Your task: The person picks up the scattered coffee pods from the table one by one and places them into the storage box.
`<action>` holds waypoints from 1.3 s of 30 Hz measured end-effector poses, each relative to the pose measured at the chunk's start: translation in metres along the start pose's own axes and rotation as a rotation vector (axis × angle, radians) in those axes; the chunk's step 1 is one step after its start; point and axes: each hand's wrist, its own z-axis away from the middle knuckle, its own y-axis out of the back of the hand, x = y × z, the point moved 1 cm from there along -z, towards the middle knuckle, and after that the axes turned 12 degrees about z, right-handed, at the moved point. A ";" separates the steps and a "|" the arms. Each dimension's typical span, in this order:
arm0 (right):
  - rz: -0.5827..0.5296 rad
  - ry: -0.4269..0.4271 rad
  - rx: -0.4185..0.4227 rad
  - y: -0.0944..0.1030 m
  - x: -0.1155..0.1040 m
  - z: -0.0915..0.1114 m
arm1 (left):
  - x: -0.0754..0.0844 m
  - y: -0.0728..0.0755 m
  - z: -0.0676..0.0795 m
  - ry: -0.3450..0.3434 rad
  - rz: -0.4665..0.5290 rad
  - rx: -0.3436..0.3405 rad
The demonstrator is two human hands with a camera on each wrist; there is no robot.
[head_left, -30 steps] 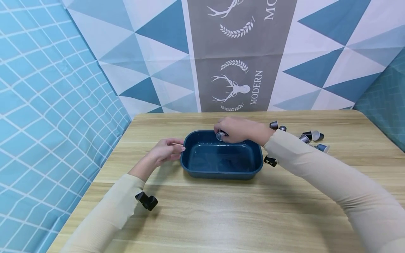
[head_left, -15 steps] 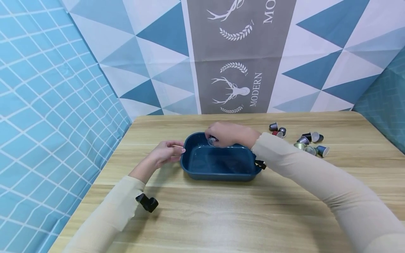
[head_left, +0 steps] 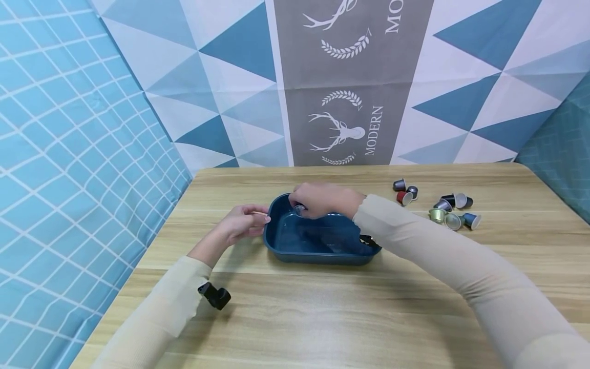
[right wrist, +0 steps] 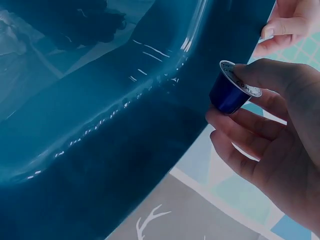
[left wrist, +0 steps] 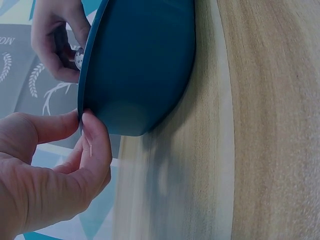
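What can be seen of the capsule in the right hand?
The capsule is a metallic-looking dark-blue cup with a silvery, lettered lid. The right hand pinches it, thumb on the lid, fingers at the base. It is tilted, lid towards the head camera, near the far left corner of the tub.

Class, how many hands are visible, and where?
2: the left hand pinches the left rim of the tray; the right hand holds a capsule near the tray's far edge.
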 end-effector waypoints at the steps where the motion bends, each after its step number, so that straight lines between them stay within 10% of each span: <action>1: -0.002 0.000 -0.003 0.000 -0.001 -0.001 | 0.000 0.000 0.000 -0.001 -0.001 0.000; 39: 0.007 0.096 -0.069 -0.031 -0.009 -0.044 | 0.001 -0.002 0.002 0.009 -0.005 0.013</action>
